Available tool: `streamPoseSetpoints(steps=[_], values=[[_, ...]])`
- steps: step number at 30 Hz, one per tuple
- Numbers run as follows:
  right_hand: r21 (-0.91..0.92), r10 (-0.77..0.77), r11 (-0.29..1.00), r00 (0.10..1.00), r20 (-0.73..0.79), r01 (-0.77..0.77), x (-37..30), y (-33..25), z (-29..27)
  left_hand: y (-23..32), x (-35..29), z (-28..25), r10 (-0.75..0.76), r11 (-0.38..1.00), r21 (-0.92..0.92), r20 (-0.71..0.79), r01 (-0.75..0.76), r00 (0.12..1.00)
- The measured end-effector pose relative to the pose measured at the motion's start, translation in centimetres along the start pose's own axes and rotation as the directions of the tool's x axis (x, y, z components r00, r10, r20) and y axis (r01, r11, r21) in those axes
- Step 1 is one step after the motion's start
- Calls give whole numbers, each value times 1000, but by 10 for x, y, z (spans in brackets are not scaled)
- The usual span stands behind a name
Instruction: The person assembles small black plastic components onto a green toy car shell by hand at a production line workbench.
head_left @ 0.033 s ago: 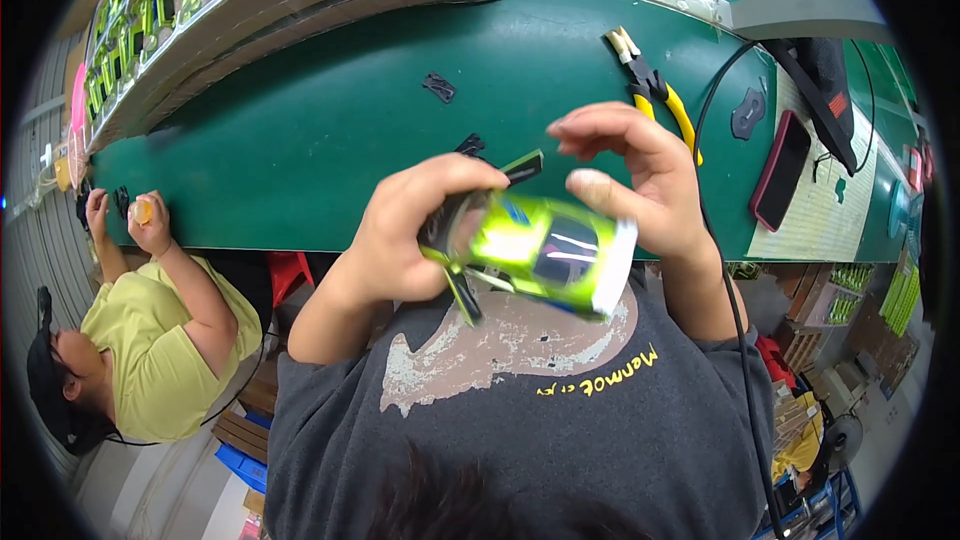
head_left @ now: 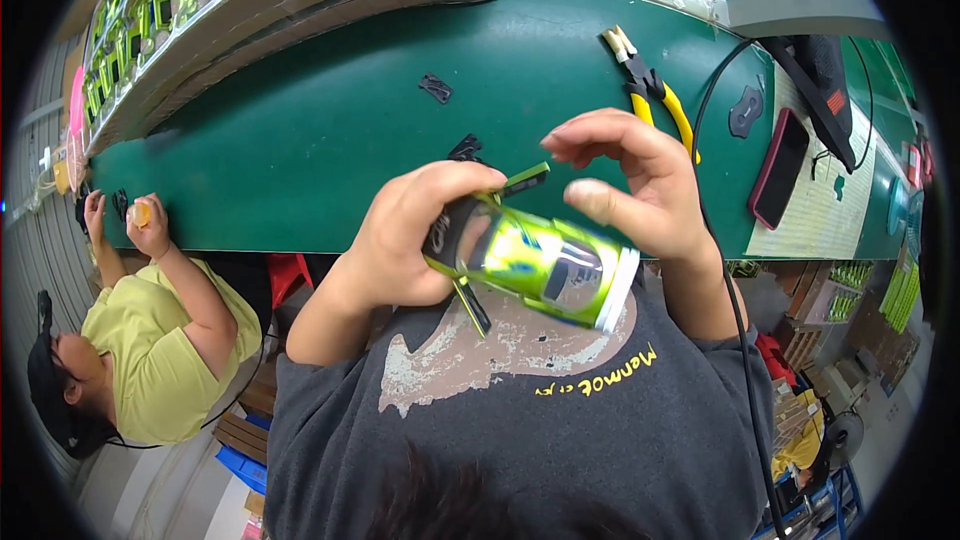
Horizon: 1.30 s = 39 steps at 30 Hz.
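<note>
My left hand [head_left: 405, 230] is closed round one end of a bright green toy car [head_left: 548, 265] with a black part at the gripped end. Both side doors swing outward, the green-edged car door [head_left: 524, 180] on the far side and another car door [head_left: 472, 310] on the near side. A white strip edges the car's free end, which points right in front of my shirt. Just beyond the car, my right hand [head_left: 640, 180] is held open, thumb and curved fingers apart, with nothing between them. Small black plastic parts [head_left: 466, 148] lie on the table behind my left hand.
Yellow-handled pliers [head_left: 648, 85] lie on the green table [head_left: 300, 150], beyond my right hand. A black part [head_left: 436, 88], a dark flat piece [head_left: 746, 112] and a phone [head_left: 780, 170] lie there too. A cardboard tray [head_left: 330, 15] holds green car shells. A co-worker [head_left: 150, 350] sits left.
The car has turned slightly in my left hand, its free end dipping toward me. The near door has swung a little. My right hand has barely moved.
</note>
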State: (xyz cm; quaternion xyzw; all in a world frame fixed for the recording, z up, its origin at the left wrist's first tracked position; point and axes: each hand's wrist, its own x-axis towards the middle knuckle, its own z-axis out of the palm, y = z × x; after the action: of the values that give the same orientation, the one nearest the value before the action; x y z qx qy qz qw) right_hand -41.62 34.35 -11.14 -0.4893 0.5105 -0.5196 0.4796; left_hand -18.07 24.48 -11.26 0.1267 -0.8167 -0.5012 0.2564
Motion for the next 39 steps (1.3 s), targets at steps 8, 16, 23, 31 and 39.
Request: streamPoseSetpoints(steps=[8,16,23,31,39], values=[[-255,-204,934,960,193,250,5,-4,-2,10,4,5,51,997,54,27,-52,998],[-359,-403,816,891,207,452,7,-2,3,14,8,3,68,990,115,77,-77,995],[-387,-416,813,899,135,435,8,-3,9,13,13,0,103,985,130,80,-113,991],[-382,-357,808,888,290,450,15,-13,6,13,13,-1,98,992,70,86,-104,991],[-433,-320,778,880,351,455,16,-14,7,18,17,0,68,989,121,140,-86,988]])
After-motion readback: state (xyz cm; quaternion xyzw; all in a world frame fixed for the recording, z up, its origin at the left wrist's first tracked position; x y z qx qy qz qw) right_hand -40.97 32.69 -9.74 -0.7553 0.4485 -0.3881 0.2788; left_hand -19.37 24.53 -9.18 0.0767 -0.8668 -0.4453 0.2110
